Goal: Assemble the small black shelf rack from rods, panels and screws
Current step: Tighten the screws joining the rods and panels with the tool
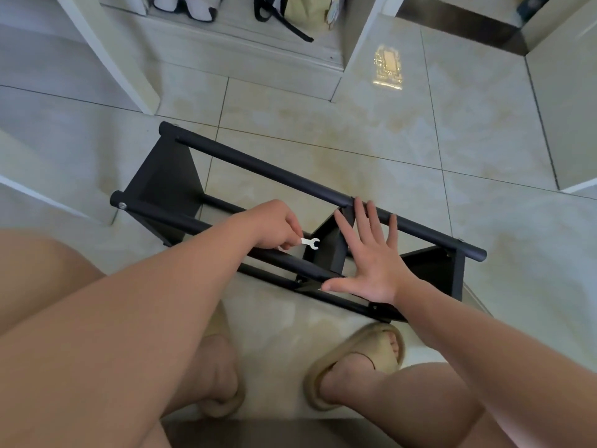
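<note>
The left hand [277, 226] pinches a small white wrench [310, 242] above the black rack [168, 176]. The right hand [371, 263] hovers there, fingers spread flat, holding nothing.

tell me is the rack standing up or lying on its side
Lying on its side: the rack has its long rods running flat along the floor.

Black shelf rack [168, 179]; white wrench [310, 243]; beige slippers [365, 354]; glossy pale mottled floor tiles [355, 140], dark grout lines.

- Glossy beige floor tiles [355, 140] throughout.
- White shoes [187, 6] at eleven o'clock.
- Tan bag [303, 11] with black straps at twelve.
- Beige slipper [361, 345] at five o'clock.
</note>
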`<state>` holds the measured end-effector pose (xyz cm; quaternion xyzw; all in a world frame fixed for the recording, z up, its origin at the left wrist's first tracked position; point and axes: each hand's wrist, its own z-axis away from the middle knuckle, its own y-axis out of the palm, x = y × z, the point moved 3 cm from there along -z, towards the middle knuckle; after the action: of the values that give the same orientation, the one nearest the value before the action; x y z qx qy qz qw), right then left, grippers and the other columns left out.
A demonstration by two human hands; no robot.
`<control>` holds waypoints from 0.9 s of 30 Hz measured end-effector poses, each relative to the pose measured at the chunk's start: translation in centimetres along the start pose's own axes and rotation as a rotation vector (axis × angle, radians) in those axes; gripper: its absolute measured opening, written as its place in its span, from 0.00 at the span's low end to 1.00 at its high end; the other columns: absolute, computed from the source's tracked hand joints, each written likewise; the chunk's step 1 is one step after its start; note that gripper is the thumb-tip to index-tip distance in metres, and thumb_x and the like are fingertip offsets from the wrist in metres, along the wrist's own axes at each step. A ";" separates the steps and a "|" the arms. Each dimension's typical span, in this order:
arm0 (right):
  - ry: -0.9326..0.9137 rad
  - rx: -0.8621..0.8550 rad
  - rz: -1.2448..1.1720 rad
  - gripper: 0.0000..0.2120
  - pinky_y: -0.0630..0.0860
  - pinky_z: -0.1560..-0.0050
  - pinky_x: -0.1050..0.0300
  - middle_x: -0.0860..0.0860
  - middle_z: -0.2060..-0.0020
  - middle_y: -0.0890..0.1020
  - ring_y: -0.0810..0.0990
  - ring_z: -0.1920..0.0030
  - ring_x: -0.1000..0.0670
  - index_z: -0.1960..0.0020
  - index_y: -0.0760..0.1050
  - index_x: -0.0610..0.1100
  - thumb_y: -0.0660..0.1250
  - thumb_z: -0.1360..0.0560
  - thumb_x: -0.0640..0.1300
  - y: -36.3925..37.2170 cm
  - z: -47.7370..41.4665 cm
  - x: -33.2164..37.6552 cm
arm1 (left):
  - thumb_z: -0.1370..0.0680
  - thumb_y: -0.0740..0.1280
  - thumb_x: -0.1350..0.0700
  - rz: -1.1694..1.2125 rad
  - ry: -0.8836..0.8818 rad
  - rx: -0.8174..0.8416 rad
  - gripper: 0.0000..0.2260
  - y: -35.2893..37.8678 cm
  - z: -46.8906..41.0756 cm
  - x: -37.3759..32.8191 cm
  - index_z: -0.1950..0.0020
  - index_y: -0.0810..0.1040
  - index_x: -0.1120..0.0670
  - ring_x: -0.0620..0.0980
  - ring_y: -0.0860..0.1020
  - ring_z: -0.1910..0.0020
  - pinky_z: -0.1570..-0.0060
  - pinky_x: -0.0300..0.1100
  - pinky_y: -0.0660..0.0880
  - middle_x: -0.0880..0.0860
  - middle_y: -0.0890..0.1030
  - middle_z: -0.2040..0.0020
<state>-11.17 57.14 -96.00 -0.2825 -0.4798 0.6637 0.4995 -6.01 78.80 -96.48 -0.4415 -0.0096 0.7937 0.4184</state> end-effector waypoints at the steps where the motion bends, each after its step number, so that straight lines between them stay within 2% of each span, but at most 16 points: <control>1: -0.015 0.003 0.002 0.61 0.27 0.27 0.32 0.49 0.23 0.24 0.23 0.24 0.45 0.22 0.26 0.58 0.47 0.41 0.88 0.1 0.0 -0.1 | 0.25 0.71 0.59 -0.012 0.001 0.017 0.06 0.0 0.0 0.0 0.58 0.83 0.48 0.50 0.82 0.58 0.49 0.46 0.80 0.51 0.85 0.63; 6: -0.036 -0.050 -0.019 0.59 0.30 0.25 0.31 0.49 0.21 0.28 0.27 0.22 0.45 0.19 0.31 0.58 0.49 0.37 0.86 0.4 0.4 -0.2 | 0.24 0.70 0.56 -0.045 -0.003 0.079 0.08 0.1 -0.1 -0.2 0.60 0.82 0.44 0.51 0.81 0.53 0.47 0.46 0.78 0.50 0.84 0.59; 8: -0.037 -0.069 -0.026 0.58 0.31 0.25 0.31 0.49 0.21 0.29 0.28 0.21 0.45 0.19 0.34 0.58 0.51 0.37 0.86 0.5 0.5 -0.1 | 0.25 0.70 0.56 -0.054 -0.004 0.108 0.08 0.5 -0.3 -0.5 0.61 0.82 0.43 0.49 0.80 0.55 0.49 0.44 0.76 0.49 0.83 0.60; 11: -0.036 -0.082 -0.039 0.58 0.31 0.25 0.31 0.49 0.20 0.31 0.29 0.21 0.45 0.18 0.37 0.57 0.53 0.37 0.85 0.4 0.6 -0.1 | 0.26 0.71 0.56 -0.037 -0.011 0.157 0.07 1.3 -0.7 -1.0 0.61 0.84 0.44 0.43 0.80 0.59 0.57 0.41 0.74 0.46 0.83 0.63; 13: -0.030 -0.088 -0.040 0.58 0.31 0.24 0.32 0.49 0.20 0.32 0.29 0.21 0.46 0.18 0.38 0.57 0.53 0.37 0.85 0.3 0.6 -0.1 | 0.26 0.72 0.56 0.046 -0.029 0.183 0.07 1.6 -1.0 -1.1 0.62 0.85 0.45 0.41 0.80 0.61 0.57 0.40 0.73 0.42 0.82 0.68; 17: -0.030 -0.101 -0.037 0.57 0.32 0.24 0.32 0.49 0.19 0.33 0.30 0.20 0.46 0.18 0.40 0.58 0.54 0.37 0.84 0.2 0.7 0.0 | 0.25 0.72 0.53 0.171 -0.059 0.223 0.03 2.0 -1.2 -1.3 0.54 0.86 0.50 0.42 0.80 0.59 0.54 0.42 0.74 0.41 0.82 0.69; 19: -0.031 -0.108 -0.034 0.57 0.32 0.24 0.32 0.49 0.19 0.33 0.30 0.20 0.46 0.18 0.41 0.57 0.54 0.37 0.84 0.1 0.6 0.0 | 0.24 0.72 0.50 0.202 -0.086 0.210 0.07 2.1 -1.3 -1.4 0.51 0.85 0.52 0.42 0.81 0.57 0.55 0.42 0.74 0.41 0.84 0.66; 21: -0.029 -0.112 -0.034 0.57 0.33 0.24 0.32 0.48 0.19 0.34 0.30 0.20 0.46 0.18 0.42 0.57 0.54 0.37 0.84 0.1 0.6 0.0 | 0.24 0.73 0.50 0.255 -0.120 0.189 0.05 2.4 -1.4 -1.5 0.51 0.83 0.50 0.43 0.82 0.54 0.54 0.43 0.76 0.43 0.85 0.60; 23: -0.027 -0.115 -0.033 0.57 0.33 0.24 0.32 0.48 0.19 0.35 0.31 0.20 0.46 0.17 0.43 0.57 0.53 0.37 0.85 0.1 0.6 0.0 | 0.24 0.73 0.52 0.289 -0.145 0.146 0.04 2.7 -1.6 -1.6 0.52 0.81 0.49 0.44 0.82 0.56 0.53 0.43 0.77 0.45 0.85 0.58; 27: -0.027 -0.119 -0.044 0.57 0.32 0.24 0.33 0.48 0.19 0.35 0.31 0.20 0.46 0.18 0.43 0.57 0.53 0.37 0.85 0.1 0.6 0.0 | 0.23 0.73 0.55 0.315 -0.145 0.003 0.03 3.1 -2.0 -1.7 0.56 0.81 0.50 0.43 0.80 0.63 0.56 0.41 0.75 0.44 0.83 0.69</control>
<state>-11.76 56.88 -95.88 -0.2923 -0.5313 0.6266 0.4896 -6.17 74.93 -97.75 -0.3787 0.0306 0.8792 0.2876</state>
